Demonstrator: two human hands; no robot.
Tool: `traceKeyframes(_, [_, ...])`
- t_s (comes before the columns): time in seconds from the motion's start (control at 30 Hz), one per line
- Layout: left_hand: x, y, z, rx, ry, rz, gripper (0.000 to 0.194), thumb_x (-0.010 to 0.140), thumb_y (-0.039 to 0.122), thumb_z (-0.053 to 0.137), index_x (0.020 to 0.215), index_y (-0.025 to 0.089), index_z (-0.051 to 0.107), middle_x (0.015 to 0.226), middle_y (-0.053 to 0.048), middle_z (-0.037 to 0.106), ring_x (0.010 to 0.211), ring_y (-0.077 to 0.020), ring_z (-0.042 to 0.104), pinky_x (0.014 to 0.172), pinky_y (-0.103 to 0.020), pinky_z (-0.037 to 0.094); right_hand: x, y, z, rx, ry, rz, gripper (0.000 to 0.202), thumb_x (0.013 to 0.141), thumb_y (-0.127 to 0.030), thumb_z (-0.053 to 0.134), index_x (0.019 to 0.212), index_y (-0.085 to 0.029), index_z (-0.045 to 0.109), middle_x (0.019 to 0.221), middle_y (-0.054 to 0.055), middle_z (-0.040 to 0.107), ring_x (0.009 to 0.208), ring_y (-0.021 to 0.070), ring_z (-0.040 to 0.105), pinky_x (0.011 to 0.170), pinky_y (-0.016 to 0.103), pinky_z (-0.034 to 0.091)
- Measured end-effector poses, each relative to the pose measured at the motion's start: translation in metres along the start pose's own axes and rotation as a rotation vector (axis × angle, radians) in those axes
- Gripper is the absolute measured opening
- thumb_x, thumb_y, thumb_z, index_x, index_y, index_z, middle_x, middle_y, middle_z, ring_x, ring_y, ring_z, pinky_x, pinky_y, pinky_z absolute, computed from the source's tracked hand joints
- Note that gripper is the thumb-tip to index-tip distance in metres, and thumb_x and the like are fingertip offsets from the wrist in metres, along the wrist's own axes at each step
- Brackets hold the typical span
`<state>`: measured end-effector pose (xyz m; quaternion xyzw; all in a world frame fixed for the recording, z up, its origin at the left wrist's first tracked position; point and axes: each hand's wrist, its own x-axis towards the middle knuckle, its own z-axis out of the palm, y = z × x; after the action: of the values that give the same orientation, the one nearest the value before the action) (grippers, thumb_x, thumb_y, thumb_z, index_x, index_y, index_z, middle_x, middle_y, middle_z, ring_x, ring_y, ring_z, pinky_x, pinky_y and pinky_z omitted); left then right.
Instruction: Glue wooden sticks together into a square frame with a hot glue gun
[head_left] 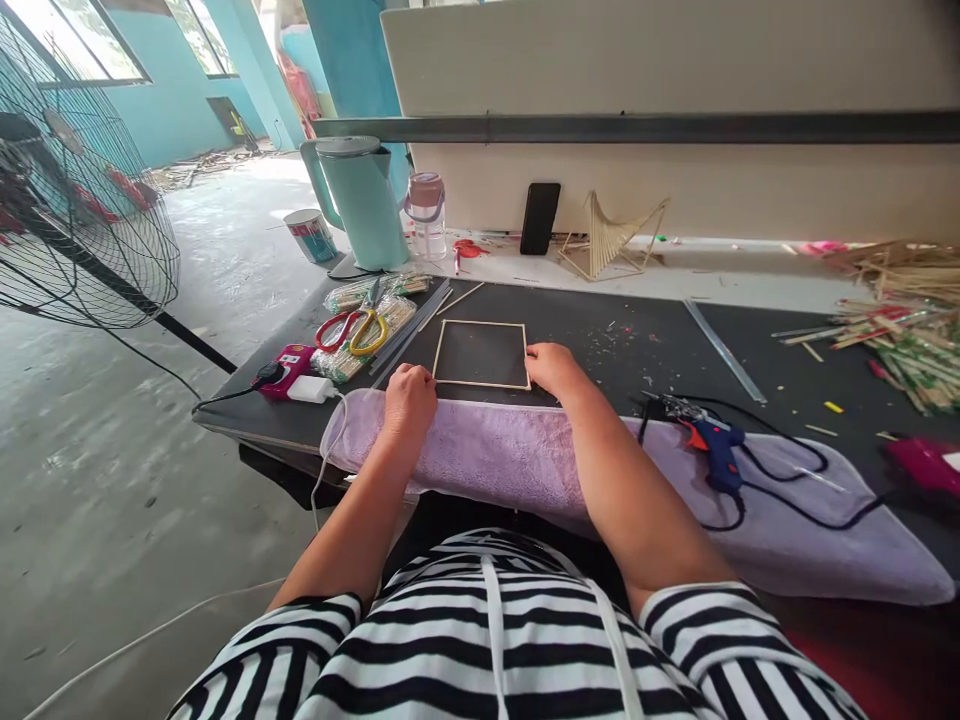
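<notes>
A thin square frame of pale wooden sticks (481,383) lies on the dark tabletop (570,320), just beyond a purple cloth (495,440). My left hand (411,400) is closed at the frame's near left corner, its fingertips pinching the stick. At the right side, my right hand (553,370) pinches the frame a little above its near right corner. Both wrists are over or beside the cloth. A blue glue gun (720,450) rests on the cloth, to the right of my right forearm.
Scissors (367,332) lie on wrapped stick packs, by a magenta power strip (289,370). Behind stand a kettle (364,205), a bottle (427,220), a phone (540,218) and a stick model (611,240). Loose sticks (915,350) are heaped right; a fan (82,190) stands left.
</notes>
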<state>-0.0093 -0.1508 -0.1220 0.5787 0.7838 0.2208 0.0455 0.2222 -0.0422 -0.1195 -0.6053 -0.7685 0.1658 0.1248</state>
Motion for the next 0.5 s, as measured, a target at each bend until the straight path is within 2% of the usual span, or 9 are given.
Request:
traceKeyframes(0.2, [0.0006, -0.0002, 0.0019, 0.024, 0.009, 0.019, 0.027, 0.090, 0.018, 0.049, 0.091, 0.015, 0.075, 0.104, -0.014, 0.070, 0.103, -0.0263, 0.065, 0.093, -0.034, 0.050, 0.0010, 0.0020, 0.0013, 0.004, -0.003, 0.005, 0.033, 0.088, -0.020, 0.052, 0.108, -0.018, 0.079, 0.104, 0.012, 0.078, 0.101, 0.0232, 0.069, 0.082, 0.026, 0.047])
traceKeyframes(0.33, [0.0003, 0.0007, 0.0015, 0.029, 0.009, 0.028, 0.023, 0.091, 0.024, 0.054, 0.093, 0.015, 0.075, 0.105, -0.014, 0.070, 0.105, -0.0267, 0.065, 0.095, -0.034, 0.049, 0.0019, 0.0021, 0.0018, 0.013, -0.008, 0.011, 0.034, 0.088, -0.018, 0.050, 0.106, -0.019, 0.079, 0.104, 0.012, 0.078, 0.099, 0.0228, 0.070, 0.081, 0.026, 0.047])
traceKeyframes(0.43, [0.0005, 0.0010, 0.0010, 0.025, -0.002, 0.023, 0.018, 0.089, 0.022, 0.056, 0.089, 0.017, 0.074, 0.103, -0.013, 0.069, 0.104, -0.0260, 0.064, 0.095, -0.034, 0.049, 0.0040, 0.0027, 0.0028, 0.024, 0.004, 0.024, 0.032, 0.087, -0.019, 0.052, 0.104, -0.018, 0.079, 0.104, 0.013, 0.077, 0.100, 0.0247, 0.070, 0.082, 0.028, 0.048])
traceKeyframes(0.5, [0.0009, 0.0011, 0.0008, 0.022, -0.006, 0.010, 0.017, 0.088, 0.020, 0.056, 0.086, 0.018, 0.073, 0.101, -0.012, 0.069, 0.102, -0.0254, 0.064, 0.093, -0.033, 0.049, 0.0063, 0.0040, 0.0037, 0.034, 0.035, 0.050, 0.036, 0.086, -0.017, 0.052, 0.112, -0.016, 0.076, 0.107, 0.014, 0.077, 0.102, 0.0256, 0.070, 0.084, 0.029, 0.048])
